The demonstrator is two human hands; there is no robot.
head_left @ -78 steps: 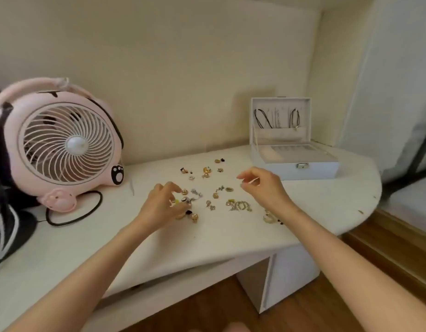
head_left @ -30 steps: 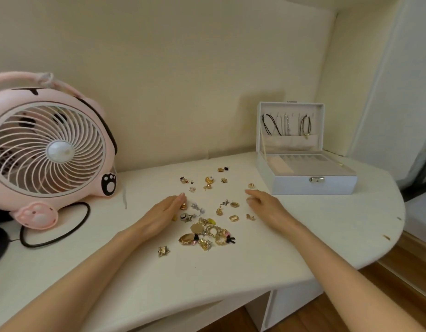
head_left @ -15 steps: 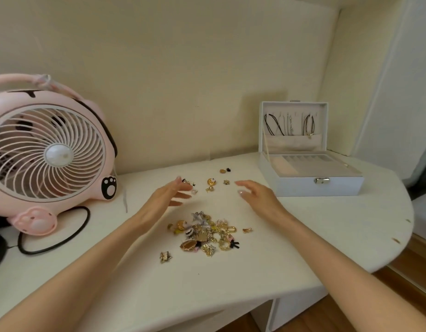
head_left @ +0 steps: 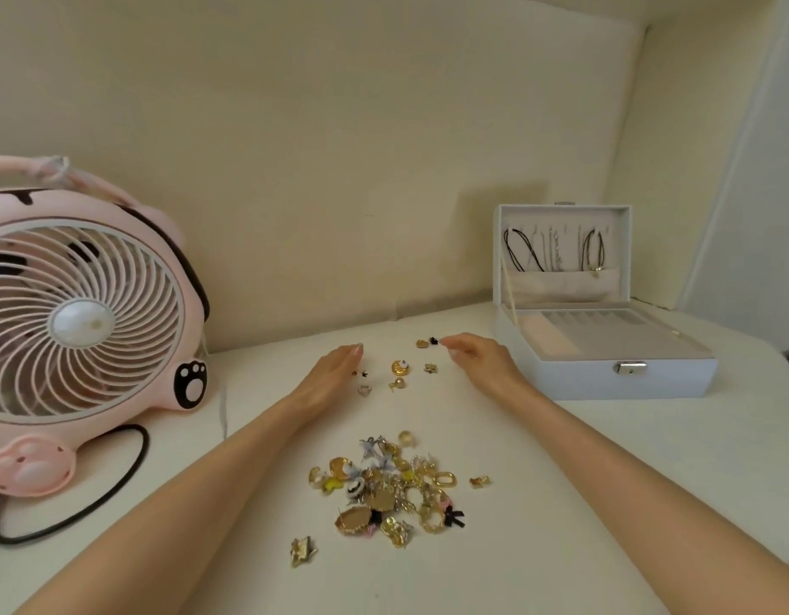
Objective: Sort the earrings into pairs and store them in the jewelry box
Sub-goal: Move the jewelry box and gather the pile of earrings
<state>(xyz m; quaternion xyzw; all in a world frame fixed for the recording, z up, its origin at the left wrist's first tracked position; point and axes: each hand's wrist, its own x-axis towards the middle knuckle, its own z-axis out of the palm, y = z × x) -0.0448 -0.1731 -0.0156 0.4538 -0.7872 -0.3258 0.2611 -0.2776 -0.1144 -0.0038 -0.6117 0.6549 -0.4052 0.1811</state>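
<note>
Both hands have left the heap they raked together and reached out to the loose pieces farther off; nearest on the white table (head_left: 605,503) lies one stray gold earring (head_left: 303,551), and just beyond it the heap of earrings (head_left: 388,494), gold, silver, yellow and black pieces lying over one another, with a small gold one (head_left: 479,481) apart on its right. Farther out the left hand (head_left: 330,377) rests on its edge, fingers straight and together, beside the far scatter (head_left: 400,368); the right hand (head_left: 477,355) has its fingers loosely bent and holds nothing I can make out, one fingertip just beside a black stud (head_left: 433,340). At the far right stands the jewelry box (head_left: 605,375), lid up, tray bare so far as it shows. These things look light, hard and small, likely to skid on the smooth top and to catch by hooks and posts within the heap, so I judge each is best pinched by its body between thumb and forefinger, lifted straight up and teased free, not dragged
</note>
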